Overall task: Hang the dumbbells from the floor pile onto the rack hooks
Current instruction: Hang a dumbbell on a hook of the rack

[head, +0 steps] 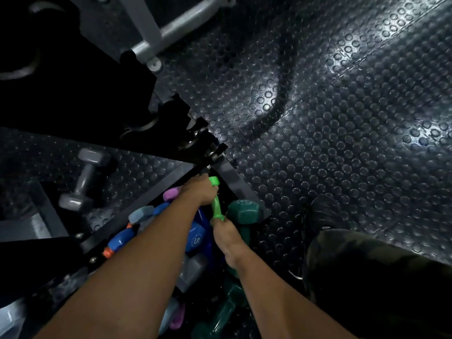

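Grey dumbbell [82,179]: lying alone on the studded floor [342,118], apart from the pile.
Rack [171,123]: dark frame, hooks stepping down toward the hands.
Pile [195,241]: blue, purple and teal dumbbells heaped at the rack's foot.
Left hand [199,189]: grip curled round the bright green dumbbell [216,204] at its upper end, likely steering it to the lowest hook.
Right hand [226,237]: grip clamped on the lower end, seemingly steadying it.
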Action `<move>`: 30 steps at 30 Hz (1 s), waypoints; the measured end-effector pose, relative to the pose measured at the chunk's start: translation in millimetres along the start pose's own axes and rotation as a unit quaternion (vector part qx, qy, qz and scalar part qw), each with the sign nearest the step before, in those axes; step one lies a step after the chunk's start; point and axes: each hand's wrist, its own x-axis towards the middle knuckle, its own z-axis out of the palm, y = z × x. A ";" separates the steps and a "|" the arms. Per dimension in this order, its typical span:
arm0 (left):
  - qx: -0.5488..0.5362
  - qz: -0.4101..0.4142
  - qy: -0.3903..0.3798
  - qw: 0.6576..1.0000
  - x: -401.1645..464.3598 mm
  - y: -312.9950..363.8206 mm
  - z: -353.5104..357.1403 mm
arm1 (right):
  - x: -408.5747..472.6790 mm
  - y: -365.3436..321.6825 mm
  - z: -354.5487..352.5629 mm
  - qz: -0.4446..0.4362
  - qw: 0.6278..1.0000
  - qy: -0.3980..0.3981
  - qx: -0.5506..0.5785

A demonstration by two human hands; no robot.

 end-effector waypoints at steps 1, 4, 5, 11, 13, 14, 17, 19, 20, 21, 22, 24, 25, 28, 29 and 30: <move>0.001 0.005 0.014 1.000 -1.1 -0.9 -0.4 | 8.1 7.7 3.1 -0.003 1.000 0.006 0.015; 0.000 0.035 0.075 0.997 -8.2 -7.3 1.8 | -11.9 2.5 2.8 0.012 0.996 0.030 0.079; -0.010 0.044 0.093 0.995 -12.0 -9.4 2.5 | -17.0 1.7 3.2 0.015 0.994 0.035 0.105; -0.108 0.099 0.152 0.977 -37.2 -15.1 -0.5 | -17.1 12.3 10.8 0.013 0.965 0.090 0.245; -0.128 0.131 0.175 0.967 -51.2 -16.4 0.2 | -26.6 8.4 13.0 0.004 0.945 0.118 0.304; -0.137 0.145 0.194 0.961 -59.4 -17.3 0.9 | -34.2 5.2 14.8 -0.002 0.937 0.118 0.330; -0.149 0.174 0.247 0.942 -80.2 -20.6 -1.3 | -51.5 0.2 19.9 -0.026 0.931 0.115 0.347; -0.153 0.169 0.252 0.941 -92.8 -24.3 -8.7 | -64.0 -4.9 25.4 -0.039 0.935 0.127 0.330; -0.150 0.164 0.249 0.943 -97.4 -24.7 -12.0 | -68.2 -5.5 27.3 -0.045 0.938 0.139 0.313; -0.144 0.161 0.248 0.944 -102.7 -24.8 -16.7 | -70.6 -5.4 29.1 -0.054 0.942 0.151 0.293; -0.138 0.161 0.249 0.945 -108.7 -24.6 -21.0 | -68.3 -1.3 31.0 -0.059 0.947 0.158 0.272; -0.130 0.160 0.248 0.946 -119.7 -22.1 -28.6 | -57.4 9.0 31.1 -0.069 0.952 0.183 0.236; -0.124 0.157 0.246 0.948 -126.0 -20.4 -32.2 | -60.8 7.7 28.5 -0.068 0.955 0.197 0.212; -0.104 0.142 0.247 0.953 -145.4 -15.4 -43.7 | -93.6 -14.9 15.2 -0.082 0.960 0.218 0.157; -0.102 0.136 0.248 0.954 -153.0 -13.7 -47.3 | -102.6 -20.8 10.6 -0.087 0.959 0.224 0.148; -0.103 0.129 0.249 0.954 -162.2 -12.4 -51.2 | -111.6 -26.8 6.7 -0.089 0.959 0.229 0.144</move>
